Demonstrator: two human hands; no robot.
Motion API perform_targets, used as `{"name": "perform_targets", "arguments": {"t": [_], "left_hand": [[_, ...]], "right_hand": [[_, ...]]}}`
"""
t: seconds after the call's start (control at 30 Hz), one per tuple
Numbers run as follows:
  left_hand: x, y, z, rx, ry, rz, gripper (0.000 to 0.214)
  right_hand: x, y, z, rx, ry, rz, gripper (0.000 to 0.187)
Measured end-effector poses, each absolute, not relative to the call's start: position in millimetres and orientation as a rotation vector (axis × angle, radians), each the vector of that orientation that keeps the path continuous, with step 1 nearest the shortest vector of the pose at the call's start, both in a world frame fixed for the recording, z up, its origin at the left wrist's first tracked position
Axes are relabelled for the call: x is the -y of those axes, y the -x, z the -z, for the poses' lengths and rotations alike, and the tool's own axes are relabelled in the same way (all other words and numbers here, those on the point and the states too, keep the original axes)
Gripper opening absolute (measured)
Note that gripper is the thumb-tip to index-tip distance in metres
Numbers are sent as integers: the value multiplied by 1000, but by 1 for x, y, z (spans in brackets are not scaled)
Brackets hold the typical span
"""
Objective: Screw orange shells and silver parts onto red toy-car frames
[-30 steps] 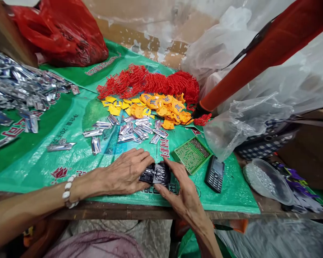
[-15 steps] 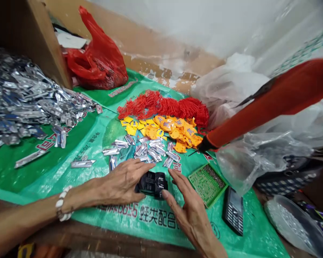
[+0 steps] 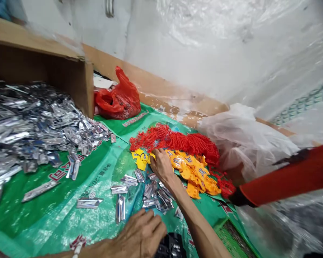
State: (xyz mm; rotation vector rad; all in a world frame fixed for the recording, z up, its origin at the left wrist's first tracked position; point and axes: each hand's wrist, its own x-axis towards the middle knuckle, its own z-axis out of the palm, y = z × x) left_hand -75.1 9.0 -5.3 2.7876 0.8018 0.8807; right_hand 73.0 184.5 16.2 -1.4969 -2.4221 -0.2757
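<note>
At the bottom edge of the view, my left hand (image 3: 141,233) is curled against the left side of a black plastic toy car body (image 3: 172,247), which is partly cut off by the frame. My right hand (image 3: 163,166) reaches forward, its bent fingertips down at the small yellow plastic pieces (image 3: 141,163). What lies under those fingertips is mostly hidden. Just right of that hand is a heap of orange plastic parts (image 3: 195,172) with blue marks. Silver foil-like strips (image 3: 150,195) lie scattered between both hands, partly covered by my right forearm.
A bundle of red cords (image 3: 183,143) lies behind the orange parts. At left, a large silver heap (image 3: 40,132) spills from a cardboard box (image 3: 87,87). A red bag (image 3: 121,100) stands behind. An orange-red bar (image 3: 288,177) juts in from the right, above a green tray (image 3: 233,238).
My right hand has left the black toy car body and moved forward to the yellow pieces. My left hand stays beside the car body. The camera has tilted up, so everything sits lower.
</note>
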Motion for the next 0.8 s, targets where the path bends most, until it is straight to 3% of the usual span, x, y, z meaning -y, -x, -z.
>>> {"name": "perform_targets", "arguments": {"t": [0.1, 0.3, 0.57, 0.8], "left_hand": [[-16, 45, 30, -1060, -2790, -929, 17], [-28, 10, 84, -1018, -2920, -941, 26], [-24, 20, 74, -992, -2980, -974, 21], [-25, 18, 69, -1018, -2951, -982, 20]], "right_hand": [[-204, -34, -23, 2551, 1361, 341, 32], [-217, 7, -15, 2714, 1171, 454, 33], [-207, 5, -8, 2608, 1348, 587, 35], [-191, -20, -14, 2548, 1388, 480, 32]]}}
